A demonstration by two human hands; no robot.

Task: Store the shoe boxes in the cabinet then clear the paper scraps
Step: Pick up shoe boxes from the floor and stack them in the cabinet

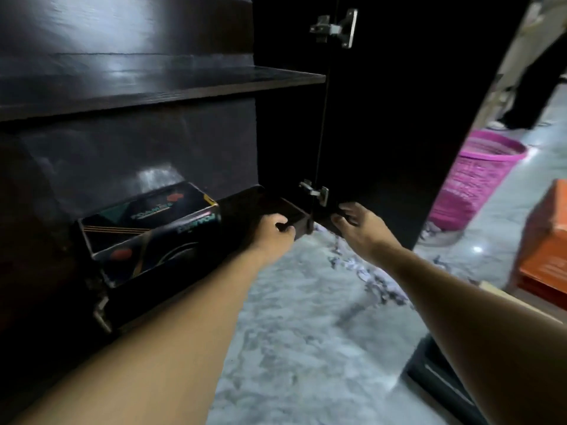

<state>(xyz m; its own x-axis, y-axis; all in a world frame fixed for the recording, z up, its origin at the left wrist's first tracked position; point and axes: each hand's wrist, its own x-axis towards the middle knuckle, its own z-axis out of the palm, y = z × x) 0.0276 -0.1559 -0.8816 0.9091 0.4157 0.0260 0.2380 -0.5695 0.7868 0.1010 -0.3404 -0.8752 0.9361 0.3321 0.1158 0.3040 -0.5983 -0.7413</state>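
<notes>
A dark shoe box with green lettering and red marks lies on the bottom shelf of the dark cabinet, at its left side. My left hand grips the front edge of the cabinet's bottom board near its right corner, fingers curled over it. My right hand holds the lower edge of the open cabinet door, just below the lower hinge. Torn paper scraps lie scattered on the grey floor under the door.
A pink mesh basket stands on the floor behind the door. An orange box sits at the right edge, and a black box lies low right. Someone's dark-clad legs stand at the far right. The upper shelf holds nothing.
</notes>
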